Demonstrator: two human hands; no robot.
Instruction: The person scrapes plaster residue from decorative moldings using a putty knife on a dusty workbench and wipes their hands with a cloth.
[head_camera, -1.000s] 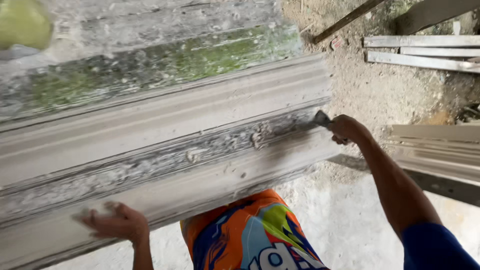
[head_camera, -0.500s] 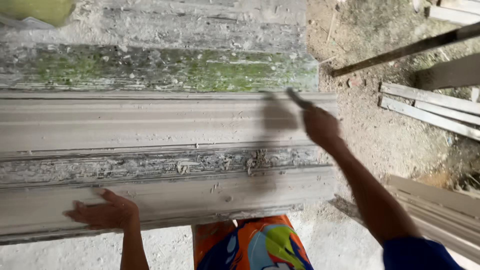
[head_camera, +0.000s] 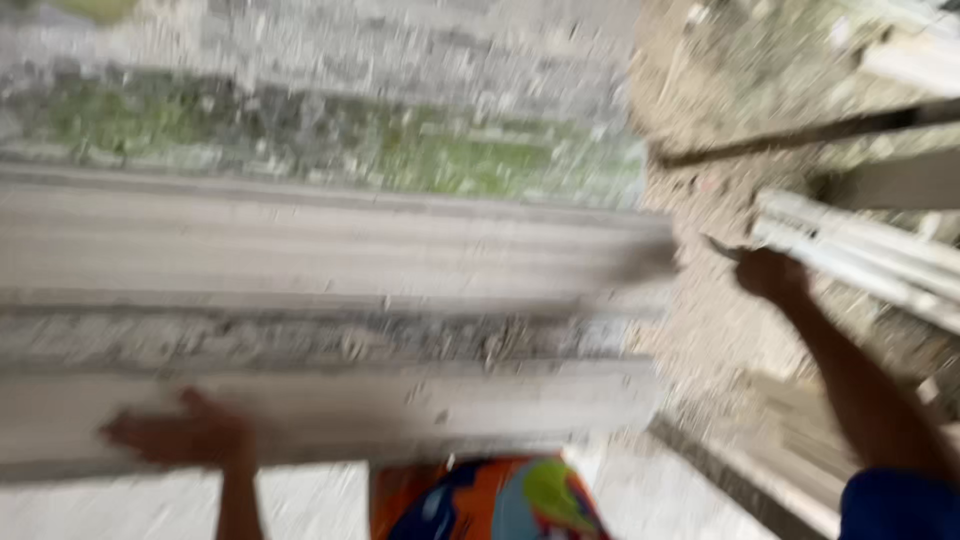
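left hand (head_camera: 185, 437) on moulding (head_camera: 330, 270), planks (head_camera: 860, 250) right

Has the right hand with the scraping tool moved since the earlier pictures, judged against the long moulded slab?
Yes. The right hand was over the slab's right end; now it is off the slab, past that end, to the right over the ground.

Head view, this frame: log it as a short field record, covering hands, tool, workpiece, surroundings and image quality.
left hand: left hand rests flat on the near face of the moulded slab
right hand: right hand is off the slab's right end, gripping a small scraping tool
workpiece: long pale slab with lengthwise ridges and a rough, crusted groove
behind: mossy wall
right side: stacked pale strips on dirt ground
image quality: heavy motion blur; tool type unclear
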